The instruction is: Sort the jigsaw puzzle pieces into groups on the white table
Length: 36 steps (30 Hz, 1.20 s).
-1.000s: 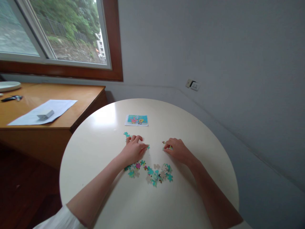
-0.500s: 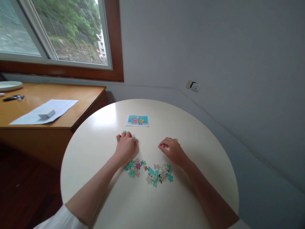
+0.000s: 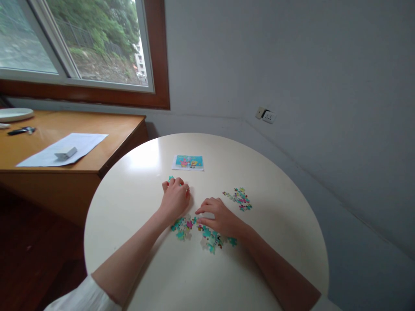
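Note:
A round white table [image 3: 136, 216] carries loose teal, pink and white puzzle pieces [image 3: 186, 226] in a pile in front of me. My left hand [image 3: 175, 198] lies curled over a few teal pieces [image 3: 170, 178] at the pile's far left; what its fingertips hold is hidden. My right hand [image 3: 218, 217] rests on the pile with thumb and forefinger pinched near a piece. A small joined cluster of pieces [image 3: 240, 198] lies uncovered to the right. A picture card [image 3: 188, 162] showing the puzzle image lies farther back.
A wooden desk [image 3: 106, 129] stands at the left with a sheet of paper [image 3: 84, 142], a small grey box [image 3: 65, 153], a dark object [image 3: 19, 130] and a white plate [image 3: 14, 114]. A window is above it. A wall socket [image 3: 266, 115] is at the right.
My right hand has moved left and toward me, from the small cluster onto the loose pile, leaving that cluster uncovered. My left hand drew back left to the teal pieces.

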Tool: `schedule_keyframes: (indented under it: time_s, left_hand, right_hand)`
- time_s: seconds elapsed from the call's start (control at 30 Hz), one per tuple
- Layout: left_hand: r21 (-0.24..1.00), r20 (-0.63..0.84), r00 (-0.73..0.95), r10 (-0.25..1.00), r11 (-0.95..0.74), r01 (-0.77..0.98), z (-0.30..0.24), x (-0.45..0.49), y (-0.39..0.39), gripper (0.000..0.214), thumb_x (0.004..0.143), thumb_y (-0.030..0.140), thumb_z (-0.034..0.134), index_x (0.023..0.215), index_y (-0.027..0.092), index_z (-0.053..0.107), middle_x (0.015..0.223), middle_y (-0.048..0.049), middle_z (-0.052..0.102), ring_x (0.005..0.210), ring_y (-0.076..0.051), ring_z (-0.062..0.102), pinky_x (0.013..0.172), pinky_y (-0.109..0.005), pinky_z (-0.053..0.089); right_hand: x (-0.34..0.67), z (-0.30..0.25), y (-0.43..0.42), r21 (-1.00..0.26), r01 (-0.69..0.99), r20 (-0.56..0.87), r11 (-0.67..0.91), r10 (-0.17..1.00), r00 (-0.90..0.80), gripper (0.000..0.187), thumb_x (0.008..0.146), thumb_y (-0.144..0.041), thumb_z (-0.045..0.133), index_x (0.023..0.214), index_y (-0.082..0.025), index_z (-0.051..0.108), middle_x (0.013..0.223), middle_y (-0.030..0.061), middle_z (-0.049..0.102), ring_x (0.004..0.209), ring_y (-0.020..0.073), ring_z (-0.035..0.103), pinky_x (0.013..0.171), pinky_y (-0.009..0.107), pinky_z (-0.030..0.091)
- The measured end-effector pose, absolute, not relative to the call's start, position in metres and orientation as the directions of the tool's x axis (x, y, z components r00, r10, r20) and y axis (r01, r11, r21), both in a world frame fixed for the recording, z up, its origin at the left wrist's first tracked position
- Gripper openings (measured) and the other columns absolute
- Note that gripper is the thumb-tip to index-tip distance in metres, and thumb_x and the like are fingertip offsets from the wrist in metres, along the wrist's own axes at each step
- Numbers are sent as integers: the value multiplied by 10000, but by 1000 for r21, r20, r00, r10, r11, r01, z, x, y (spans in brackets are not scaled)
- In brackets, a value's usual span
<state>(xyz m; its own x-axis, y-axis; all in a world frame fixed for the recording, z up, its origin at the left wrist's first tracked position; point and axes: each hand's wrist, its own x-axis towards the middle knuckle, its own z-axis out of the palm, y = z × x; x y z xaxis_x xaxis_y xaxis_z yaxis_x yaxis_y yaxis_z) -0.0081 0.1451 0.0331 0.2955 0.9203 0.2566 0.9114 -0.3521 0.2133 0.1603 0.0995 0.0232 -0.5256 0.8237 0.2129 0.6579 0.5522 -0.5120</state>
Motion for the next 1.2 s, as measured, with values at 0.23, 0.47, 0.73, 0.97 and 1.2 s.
schedule_keyframes:
  time_s: [0.23, 0.47, 0.73, 0.97, 1.2]
  left_hand:
    - [270, 256, 306, 917, -372, 888, 34, -6, 144, 249, 802, 162, 427, 786, 163, 676, 960, -114, 599, 927, -256, 499, 817, -425, 284]
    - [355, 192, 333, 923, -382, 853, 29, -5, 146, 237, 811, 192, 420, 739, 170, 645, 848, -78, 632, 861, -228, 539, 812, -399, 284]
    - [512, 48, 446, 894, -405, 757, 37, -13, 151, 205, 773, 275, 493, 635, 162, 595, 646, -20, 611, 623, -147, 526, 664, -281, 359]
    - [623, -163, 661, 732, -443, 644, 46, -30, 154, 163, 678, 316, 604, 706, 164, 656, 666, -8, 606, 604, -120, 519, 535, -218, 360]
    - [681, -294, 774, 561, -446, 581, 41, -37, 154, 197, 563, 290, 722, 731, 194, 688, 664, 20, 618, 600, -97, 531, 558, -193, 384]
  right_hand:
    - [160, 21, 102, -491, 709, 182, 506, 856, -484, 120, 691, -270, 719, 773, -210, 656, 837, 4, 637, 845, 153, 559, 778, 299, 339]
    - [186, 10, 117, -424, 827, 193, 369, 929, -315, 96, 702, -252, 686, 733, -183, 626, 774, 12, 620, 763, 146, 546, 731, 282, 346]
    - [204, 16, 123, -358, 922, 110, 146, 987, -113, 107, 728, -276, 622, 713, -171, 631, 783, 32, 633, 748, 151, 537, 695, 269, 341]
    - [214, 32, 119, -260, 966, 24, 3, 1000, 3, 144, 745, -307, 594, 696, -179, 638, 799, 28, 668, 773, 159, 563, 705, 282, 314]
    - [220, 36, 117, -174, 985, 81, -19, 996, 34, 148, 745, -312, 597, 677, -188, 637, 778, 29, 678, 781, 180, 566, 690, 296, 289]
